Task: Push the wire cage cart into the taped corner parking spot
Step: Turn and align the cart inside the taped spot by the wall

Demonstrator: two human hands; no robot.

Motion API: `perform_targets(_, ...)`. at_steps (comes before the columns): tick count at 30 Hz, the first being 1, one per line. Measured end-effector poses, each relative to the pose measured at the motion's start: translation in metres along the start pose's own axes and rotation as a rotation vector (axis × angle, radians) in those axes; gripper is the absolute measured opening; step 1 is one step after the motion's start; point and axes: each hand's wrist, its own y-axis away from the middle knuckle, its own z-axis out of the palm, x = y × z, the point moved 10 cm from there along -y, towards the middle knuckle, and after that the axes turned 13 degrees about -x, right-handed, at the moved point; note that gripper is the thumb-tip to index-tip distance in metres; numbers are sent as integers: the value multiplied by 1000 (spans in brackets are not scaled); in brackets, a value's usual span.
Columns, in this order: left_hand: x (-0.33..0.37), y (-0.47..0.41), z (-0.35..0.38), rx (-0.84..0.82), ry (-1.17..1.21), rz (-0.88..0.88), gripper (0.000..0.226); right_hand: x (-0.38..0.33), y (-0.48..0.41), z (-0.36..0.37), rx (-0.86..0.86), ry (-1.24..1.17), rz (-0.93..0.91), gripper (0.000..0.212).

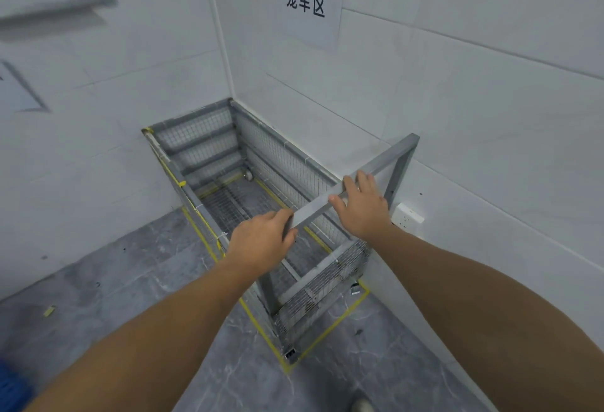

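The cart (261, 189) sits in the wall corner, inside the yellow tape (330, 330) on the floor. The left hand (261, 241) and right hand (362, 209) both grip its handle bar (369, 176).

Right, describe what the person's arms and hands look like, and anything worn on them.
Both forearms are bare as far as the frame shows, with no sleeves in view. The left hand and right hand wear no gloves, and no watch or wristband shows.
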Motion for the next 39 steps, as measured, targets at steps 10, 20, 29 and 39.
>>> perform_targets(10, 27, -40, 12, -4, -46, -229, 41, 31, -34, -16, -99, 244, -415, 50)
perform_targets(20, 29, -38, 19, 43, -109, -523, 52, 63, -86, -38, -162, 383, -576, 82)
perform_targets(29, 31, -51, 15, 34, -281, -513, 46, 65, -94, -54, 150, 274, -768, 46)
perform_targets(39, 34, -52, 15, -159, -253, -616, 48, 61, -95, -51, 81, 369, -743, 53)
